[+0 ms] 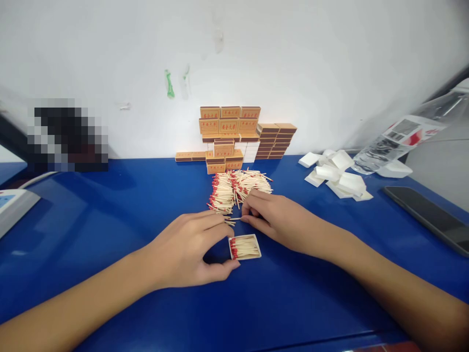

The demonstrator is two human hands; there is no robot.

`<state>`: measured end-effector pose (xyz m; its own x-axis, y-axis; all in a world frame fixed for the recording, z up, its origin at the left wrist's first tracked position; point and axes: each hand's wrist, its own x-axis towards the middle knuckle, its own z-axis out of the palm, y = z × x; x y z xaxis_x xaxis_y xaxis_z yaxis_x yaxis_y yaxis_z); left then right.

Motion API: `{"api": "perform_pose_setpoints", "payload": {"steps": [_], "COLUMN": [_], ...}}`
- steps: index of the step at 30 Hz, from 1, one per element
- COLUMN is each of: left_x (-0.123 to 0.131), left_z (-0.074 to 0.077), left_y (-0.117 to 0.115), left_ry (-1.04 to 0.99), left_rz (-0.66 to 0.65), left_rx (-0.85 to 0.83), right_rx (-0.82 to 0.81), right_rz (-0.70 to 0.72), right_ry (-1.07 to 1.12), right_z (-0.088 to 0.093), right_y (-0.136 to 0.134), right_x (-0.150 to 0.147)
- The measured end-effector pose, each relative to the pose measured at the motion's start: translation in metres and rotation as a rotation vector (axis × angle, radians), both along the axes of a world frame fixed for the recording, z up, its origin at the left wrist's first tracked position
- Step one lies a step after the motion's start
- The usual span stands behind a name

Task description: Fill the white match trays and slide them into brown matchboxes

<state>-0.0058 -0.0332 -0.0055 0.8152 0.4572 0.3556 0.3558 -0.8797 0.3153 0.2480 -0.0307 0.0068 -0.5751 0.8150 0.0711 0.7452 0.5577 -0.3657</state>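
A small white matchbox tray [245,247] filled with red-tipped matches lies on the blue table [110,215]. My left hand [190,249] curls round its left side, thumb at the near corner and fingers at the far edge. Just beyond lies a loose pile of matches [234,188]. My right hand [273,217] rests at the pile's near edge, fingertips pinched together on a few matches.
Stacked orange matchboxes [234,137] stand against the white wall. Several empty white trays [339,173] lie at the right, beside a clear plastic bag [399,137]. A dark phone [430,217] lies far right. A white device [12,205] sits at the left edge.
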Motion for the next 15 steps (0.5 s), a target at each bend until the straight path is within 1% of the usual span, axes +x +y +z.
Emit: {"api": "perform_pose_setpoints", "payload": {"steps": [2,5,7,10,12,15], "left_x": [0.0,0.001,0.002,0.002,0.002,0.002], "left_z": [0.0,-0.001,-0.001,-0.001,0.0,0.0], "left_y": [0.001,0.002,0.002,0.002,0.001,0.001], "left_ry": [-0.008,-0.052,-0.078,-0.076,-0.068,-0.068], "left_rz": [0.004,0.033,0.055,0.078,0.08,0.067], "left_rx": [0.01,0.044,0.072,0.087,0.079,0.056], "right_rx": [0.03,0.035,-0.034,-0.123,-0.102,0.044], "right_rz": [-0.02,-0.058,-0.021,0.055,0.063,-0.01], "right_ry": [-0.02,0.033,0.066,0.063,0.073,0.114], "right_z": [0.007,0.02,0.025,0.025,0.024,0.023], "right_y": [0.0,-0.004,-0.01,-0.019,-0.02,-0.013], "right_x": [0.005,0.013,0.014,0.009,0.006,0.008]}}
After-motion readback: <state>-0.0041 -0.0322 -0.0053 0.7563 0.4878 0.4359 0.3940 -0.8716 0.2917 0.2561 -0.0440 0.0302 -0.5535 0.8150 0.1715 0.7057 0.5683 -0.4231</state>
